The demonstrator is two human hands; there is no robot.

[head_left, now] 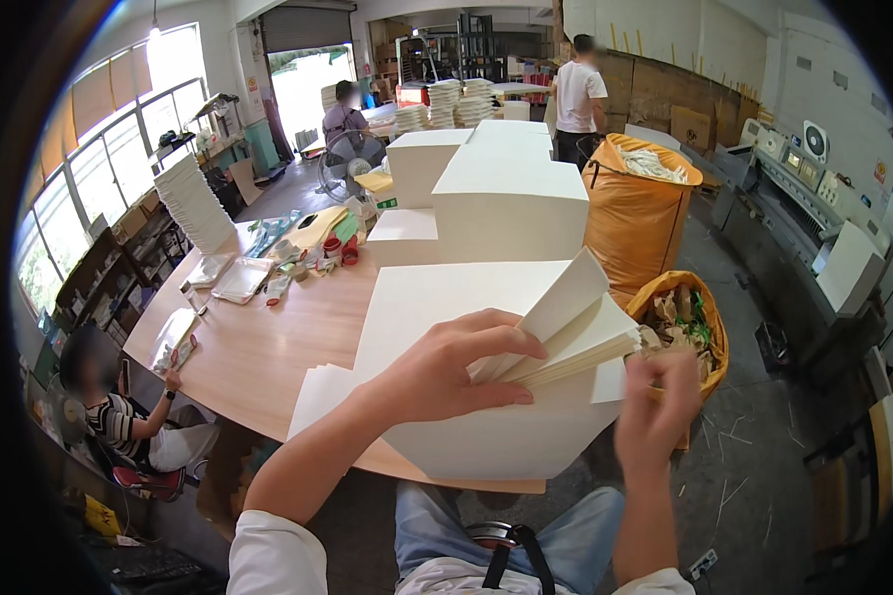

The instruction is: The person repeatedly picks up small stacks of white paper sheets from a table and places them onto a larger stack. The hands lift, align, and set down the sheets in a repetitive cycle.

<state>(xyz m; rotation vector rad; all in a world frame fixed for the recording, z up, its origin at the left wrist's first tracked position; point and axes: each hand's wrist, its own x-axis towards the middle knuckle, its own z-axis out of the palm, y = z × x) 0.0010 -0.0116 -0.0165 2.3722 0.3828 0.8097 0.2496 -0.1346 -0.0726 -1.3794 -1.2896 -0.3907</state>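
Left hand (456, 369) grips a sheaf of white paper (587, 358), thumb on the near side, fingers over the top. Right hand (658, 402) is curled, blurred; can't tell if it holds anything. Sheaf's long axis runs from left hand rightward, slightly away from the person; free end just beside right hand. Underneath: big paper stack (437, 297) on wooden table (258, 342). Tall orange sack (637, 213) beyond.

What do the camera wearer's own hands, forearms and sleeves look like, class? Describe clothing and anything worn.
The left hand and right hand are both gloveless, with bare forearms and no watch or bracelet to be seen. The left sleeve is white and loose; only a small white part of the right sleeve shows. Motion blur hides the right hand's finer details.
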